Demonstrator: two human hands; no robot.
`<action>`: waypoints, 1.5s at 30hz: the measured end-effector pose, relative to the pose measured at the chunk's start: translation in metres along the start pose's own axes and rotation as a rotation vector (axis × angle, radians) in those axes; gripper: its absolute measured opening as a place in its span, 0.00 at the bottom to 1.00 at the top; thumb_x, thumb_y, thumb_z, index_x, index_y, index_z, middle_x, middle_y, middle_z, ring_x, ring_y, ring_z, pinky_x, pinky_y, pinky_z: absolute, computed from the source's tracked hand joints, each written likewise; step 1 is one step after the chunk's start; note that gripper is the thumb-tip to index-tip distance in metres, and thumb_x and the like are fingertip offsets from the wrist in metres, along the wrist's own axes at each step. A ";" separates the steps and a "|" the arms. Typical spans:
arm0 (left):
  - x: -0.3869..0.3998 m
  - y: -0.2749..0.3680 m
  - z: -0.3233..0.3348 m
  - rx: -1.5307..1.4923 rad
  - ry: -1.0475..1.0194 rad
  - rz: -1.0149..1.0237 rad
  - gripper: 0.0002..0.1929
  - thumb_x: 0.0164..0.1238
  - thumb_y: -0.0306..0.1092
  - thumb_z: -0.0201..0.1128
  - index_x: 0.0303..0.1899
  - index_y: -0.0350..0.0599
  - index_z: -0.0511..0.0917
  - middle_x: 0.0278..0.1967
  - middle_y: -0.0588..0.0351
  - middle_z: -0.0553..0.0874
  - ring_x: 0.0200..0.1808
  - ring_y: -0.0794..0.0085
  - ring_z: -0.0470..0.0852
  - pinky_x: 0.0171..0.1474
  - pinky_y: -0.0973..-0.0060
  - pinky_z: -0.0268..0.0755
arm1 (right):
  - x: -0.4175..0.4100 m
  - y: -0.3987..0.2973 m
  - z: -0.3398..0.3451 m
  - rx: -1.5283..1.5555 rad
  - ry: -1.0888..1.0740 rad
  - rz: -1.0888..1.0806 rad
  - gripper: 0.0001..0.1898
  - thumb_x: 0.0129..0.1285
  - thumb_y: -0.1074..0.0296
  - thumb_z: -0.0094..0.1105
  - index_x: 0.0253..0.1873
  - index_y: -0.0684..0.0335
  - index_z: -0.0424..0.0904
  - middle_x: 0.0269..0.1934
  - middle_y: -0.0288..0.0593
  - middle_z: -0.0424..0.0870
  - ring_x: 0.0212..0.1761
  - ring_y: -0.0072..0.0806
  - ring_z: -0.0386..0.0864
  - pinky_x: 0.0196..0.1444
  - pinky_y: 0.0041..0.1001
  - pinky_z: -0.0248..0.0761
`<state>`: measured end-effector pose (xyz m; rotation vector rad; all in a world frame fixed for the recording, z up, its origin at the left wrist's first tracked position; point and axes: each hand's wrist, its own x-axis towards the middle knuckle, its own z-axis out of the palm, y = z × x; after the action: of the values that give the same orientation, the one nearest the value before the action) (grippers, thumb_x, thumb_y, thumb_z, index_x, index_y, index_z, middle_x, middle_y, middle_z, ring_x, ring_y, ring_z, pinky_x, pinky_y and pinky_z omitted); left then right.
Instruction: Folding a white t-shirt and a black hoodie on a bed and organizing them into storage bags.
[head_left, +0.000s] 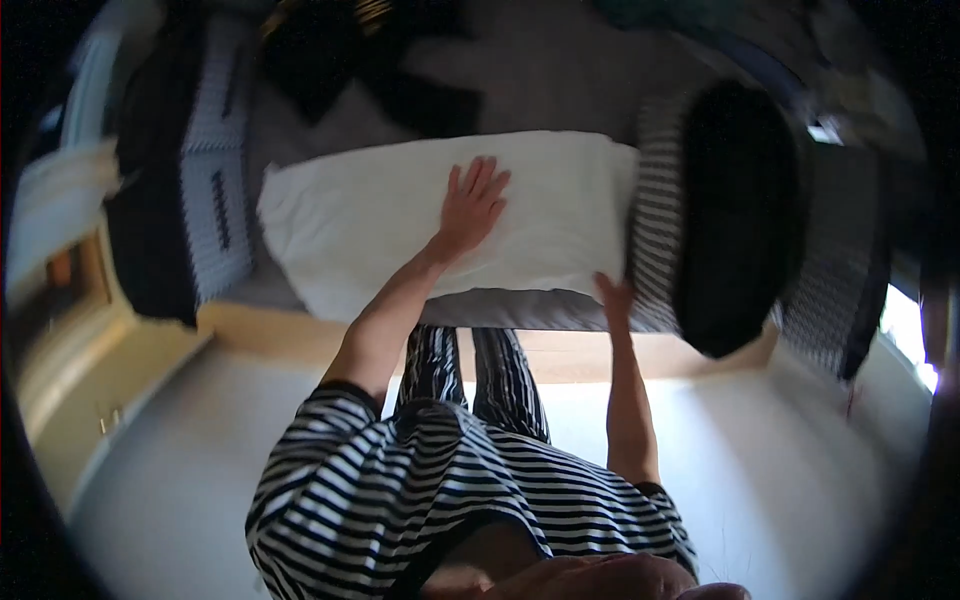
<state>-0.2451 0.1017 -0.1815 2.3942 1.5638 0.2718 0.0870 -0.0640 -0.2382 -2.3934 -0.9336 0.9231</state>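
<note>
A wide white piece of bedding (360, 217), a folded cloth or a pillow, lies across a grey sheet (517, 310). Flat on its middle rests my left hand (472, 206), palm down with the fingers apart. My right hand (616, 296) is at the near right corner of the white bedding, its thumb beside the edge. Its other fingers are not clear enough to show a grip.
A grey patterned fabric piece (216, 217) with dark slots stands left, beside black material (150, 225). At right are a striped fabric piece (656, 225) and a rounded black item (739, 217). Dark cloth (427, 101) lies beyond. A pale wooden edge (262, 330) runs along the near side.
</note>
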 end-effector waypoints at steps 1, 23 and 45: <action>-0.009 -0.022 -0.004 0.005 0.045 -0.108 0.23 0.68 0.42 0.50 0.63 0.51 0.65 0.68 0.49 0.61 0.71 0.56 0.53 0.68 0.47 0.42 | -0.007 -0.012 0.002 0.260 -0.066 -0.200 0.25 0.49 0.53 0.72 0.42 0.71 0.79 0.30 0.43 0.81 0.30 0.28 0.76 0.37 0.29 0.72; -0.140 -0.217 -0.061 0.177 0.124 -0.615 0.28 0.67 0.48 0.50 0.68 0.58 0.59 0.72 0.55 0.53 0.74 0.64 0.45 0.67 0.38 0.34 | -0.083 -0.195 0.125 -0.656 -0.328 -0.986 0.35 0.56 0.61 0.60 0.67 0.67 0.59 0.64 0.64 0.58 0.66 0.55 0.56 0.68 0.48 0.49; 0.081 0.089 -0.102 -0.738 0.075 -0.073 0.21 0.67 0.42 0.55 0.57 0.43 0.69 0.55 0.46 0.74 0.55 0.52 0.74 0.56 0.61 0.66 | -0.083 0.008 -0.226 0.815 0.319 0.351 0.34 0.59 0.36 0.54 0.59 0.57 0.64 0.41 0.42 0.72 0.42 0.36 0.78 0.43 0.39 0.75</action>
<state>-0.1664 0.1542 -0.0558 1.7611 1.2688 0.7747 0.2038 -0.1581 -0.0493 -1.9026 0.0198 0.7906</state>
